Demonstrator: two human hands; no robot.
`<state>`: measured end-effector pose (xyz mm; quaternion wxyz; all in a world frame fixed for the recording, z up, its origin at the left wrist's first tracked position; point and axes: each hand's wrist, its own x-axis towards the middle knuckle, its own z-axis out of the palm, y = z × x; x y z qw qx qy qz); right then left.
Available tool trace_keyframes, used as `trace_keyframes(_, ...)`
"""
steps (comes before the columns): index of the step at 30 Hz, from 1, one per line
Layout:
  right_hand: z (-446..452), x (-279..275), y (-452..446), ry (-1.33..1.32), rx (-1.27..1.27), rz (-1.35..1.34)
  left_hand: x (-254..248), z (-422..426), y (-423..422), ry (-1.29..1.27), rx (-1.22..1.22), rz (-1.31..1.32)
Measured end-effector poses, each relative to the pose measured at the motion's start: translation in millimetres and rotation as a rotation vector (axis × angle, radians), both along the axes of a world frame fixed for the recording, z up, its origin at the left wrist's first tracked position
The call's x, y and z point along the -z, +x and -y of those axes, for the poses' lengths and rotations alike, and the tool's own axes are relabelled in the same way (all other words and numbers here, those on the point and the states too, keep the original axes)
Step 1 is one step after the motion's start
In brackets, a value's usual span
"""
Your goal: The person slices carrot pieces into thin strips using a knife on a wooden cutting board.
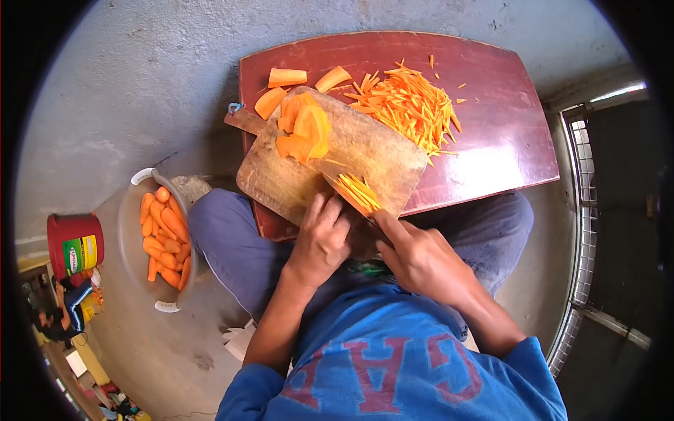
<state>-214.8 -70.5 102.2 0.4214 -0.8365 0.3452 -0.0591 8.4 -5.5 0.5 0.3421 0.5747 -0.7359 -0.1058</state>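
My right hand (426,258) is wrapped round the handle of a knife, and its blade (344,193) lies slanted over the near edge of the wooden cutting board (368,151). Thin carrot strips (360,189) lie along the blade. Close to the blade's left side is my left hand (321,237), its fingers curled in; whatever they may hold is hidden. Farther up the board rests a loose stack of thin carrot slices (309,130). A large heap of carrot sticks (407,105) sits on the table just beyond the board.
The board rests on a dark red table (491,105) against a wall. Carrot chunks (288,77) lie at its far left. On the floor at left stands a tub (128,238) of whole carrots (167,235). Beyond it are a red bucket (62,228) and another person (60,316).
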Motion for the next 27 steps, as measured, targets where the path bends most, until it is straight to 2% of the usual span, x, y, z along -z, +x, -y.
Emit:
trace_keyframes(2, 8.4, 12.0, 10.3, -0.029, -0.023, 0.043, -3.6, -1.4, -1.1, 0.03, -0.014, 0.016)
trace_keyframes(7, -4.0, -17.3, -9.4, 0.02, 0.002, -0.014, 4.3, -0.7, 1.8, -0.047, 0.015, -0.028)
trace_keyframes(9, -9.6, -14.5, -14.2, -0.005, 0.021, -0.048, 7.6, -1.1, 2.7, -0.045, 0.014, -0.011)
trace_keyframes(12, 1.2, 4.9, -5.2, -0.001, 0.007, 0.016, 9.2, -3.3, -0.6, -0.027, -0.007, 0.018)
trace_keyframes(15, 0.7, -1.9, -6.9, -0.037, 0.019, 0.095, 6.3, -3.4, -1.3, -0.035, -0.016, 0.02)
trace_keyframes(18, -7.8, -10.9, -10.5, -0.049, 0.012, 0.037, 7.1, -7.0, -1.5, -0.009, -0.015, 0.027)
trace_keyframes(24, 5.3, 14.1, 17.0, -0.004, -0.031, 0.006, 2.5, -7.2, -0.3, -0.005, -0.013, 0.054)
trace_keyframes(27, -0.5, -11.7, 3.8, 0.027, -0.002, 0.002, 4.4, -6.6, -1.3, -0.04, -0.012, 0.027)
